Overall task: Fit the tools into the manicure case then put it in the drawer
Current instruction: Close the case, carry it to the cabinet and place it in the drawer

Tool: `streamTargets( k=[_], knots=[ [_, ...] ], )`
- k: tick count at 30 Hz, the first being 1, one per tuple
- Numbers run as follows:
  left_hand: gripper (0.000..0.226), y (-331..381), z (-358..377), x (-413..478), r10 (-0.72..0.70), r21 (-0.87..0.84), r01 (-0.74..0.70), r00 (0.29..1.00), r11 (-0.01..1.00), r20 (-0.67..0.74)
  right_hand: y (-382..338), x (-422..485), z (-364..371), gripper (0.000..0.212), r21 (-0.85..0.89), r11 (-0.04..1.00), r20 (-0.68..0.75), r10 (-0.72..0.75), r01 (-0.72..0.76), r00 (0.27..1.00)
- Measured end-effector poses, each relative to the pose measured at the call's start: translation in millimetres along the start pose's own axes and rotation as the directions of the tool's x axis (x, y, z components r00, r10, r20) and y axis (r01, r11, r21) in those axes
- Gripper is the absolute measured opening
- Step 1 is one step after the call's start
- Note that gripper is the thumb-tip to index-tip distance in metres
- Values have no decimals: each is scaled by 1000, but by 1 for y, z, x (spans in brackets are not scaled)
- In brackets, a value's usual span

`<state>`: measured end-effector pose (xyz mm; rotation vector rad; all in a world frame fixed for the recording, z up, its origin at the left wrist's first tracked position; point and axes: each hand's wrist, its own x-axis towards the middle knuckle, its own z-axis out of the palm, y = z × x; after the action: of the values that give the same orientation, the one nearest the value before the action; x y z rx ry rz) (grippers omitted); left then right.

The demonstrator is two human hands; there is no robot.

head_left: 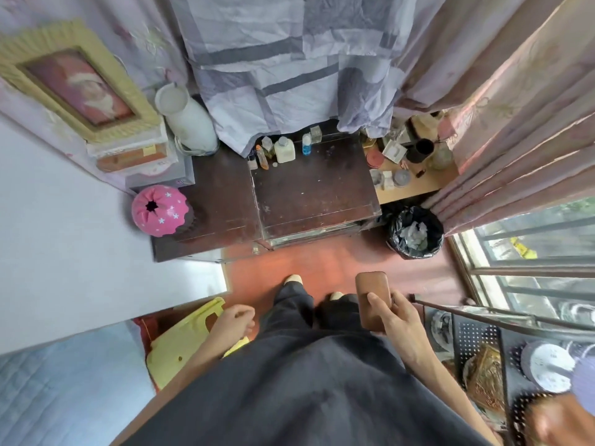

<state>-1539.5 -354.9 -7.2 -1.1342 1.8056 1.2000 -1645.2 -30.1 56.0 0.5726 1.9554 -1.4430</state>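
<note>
Evidently the fitting part looks finished, since the right hand (394, 312) is wrapped around a closed brown manicure case (373, 300), thumb laid across its top face and the other fingers curled under its far edge. No tools show outside it, though whether all are inside cannot be checked from here. The case sits upright in the grip, its rounded end pointing away from the person and out over the red floor (322, 268).

Across the body from that hand, the left hand (233, 320) hangs loosely half-curled with nothing in it, just above a yellow stool (183, 342).

Ahead of the case, beyond the person's feet, stands a dark wooden dresser (312, 188) with small bottles (283, 149) lined along its back edge. Its front face is seen steeply from above, so the drawer itself is hard to make out; a pale strip along the lower front edge may be a drawer lip, but whether it is open cannot be told. To the outer side of the right hand, a black-lined bin (415, 231) sits beside the dresser.

The step in hand, then, is carrying the case to the drawer. The next move probably calls for stepping forward, using the free left hand to pull a drawer out, then lowering the case in flat with the right.
</note>
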Motion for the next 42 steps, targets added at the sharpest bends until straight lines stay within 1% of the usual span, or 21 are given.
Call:
streamTargets(
  k=[4, 6, 9, 13, 16, 18, 22, 23, 25, 28, 29, 31, 32, 34, 38, 42],
  knots=[
    [18, 36, 19, 13, 56, -122, -58, 998, 991, -22, -11, 15, -3, 15, -25, 1000, 36, 18, -18, 999],
    [19, 44, 34, 14, 60, -168, -61, 998, 984, -7, -15, 26, -9, 16, -37, 999, 60, 33, -31, 998],
    [18, 51, 62, 11, 37, -250, -41, 999, 967, -21, -17, 44, -22, 20, -20, 997, 91, 72, -71, 993],
    [14, 39, 119, -13, -72, -378, 45, 996, 925, -57, -10, 75, -55, 21, -46, 994, 160, 102, -96, 982],
    [14, 21, 174, -41, -213, -482, 150, 974, 863, -79, 2, 98, -80, 21, -89, 990, 233, 127, -109, 964],
    [14, 10, 205, -56, -289, -519, 202, 953, 831, -91, 12, 112, -93, 18, -103, 988, 251, 138, -115, 958],
    [12, 3, 242, -59, -341, -547, 239, 935, 802, -91, 34, 128, -107, 5, -94, 982, 245, 181, -163, 953],
    [12, 4, 246, -52, -342, -549, 240, 936, 800, -88, 40, 133, -107, 6, -90, 981, 246, 189, -172, 951],
    [12, 8, 254, -28, -331, -550, 232, 940, 802, -87, 55, 143, -104, 4, -84, 977, 261, 212, -196, 942],
    [13, 13, 269, 26, -293, -532, 208, 953, 820, -79, 81, 170, -91, 28, -68, 976, 277, 218, -207, 936],
    [14, 13, 276, 49, -270, -533, 190, 960, 824, -75, 91, 182, -85, 32, -73, 977, 276, 211, -198, 938],
    [16, 16, 291, 97, -237, -553, 165, 969, 817, -61, 115, 213, -71, 31, -79, 978, 275, 208, -194, 939],
    [15, 18, 299, 122, -235, -580, 161, 971, 798, -53, 126, 230, -64, 29, -72, 977, 271, 211, -199, 939],
    [13, 21, 314, 174, -248, -648, 171, 968, 742, -29, 152, 266, -48, 34, -59, 976, 256, 216, -207, 942],
    [21, 22, 338, 278, -311, -782, 232, 949, 579, 52, 205, 330, -17, 38, 9, 978, 231, 203, -210, 952],
    [27, 23, 353, 344, -301, -838, 217, 951, 501, 67, 246, 370, -5, 34, -4, 983, 239, 178, -182, 955]
  ],
)
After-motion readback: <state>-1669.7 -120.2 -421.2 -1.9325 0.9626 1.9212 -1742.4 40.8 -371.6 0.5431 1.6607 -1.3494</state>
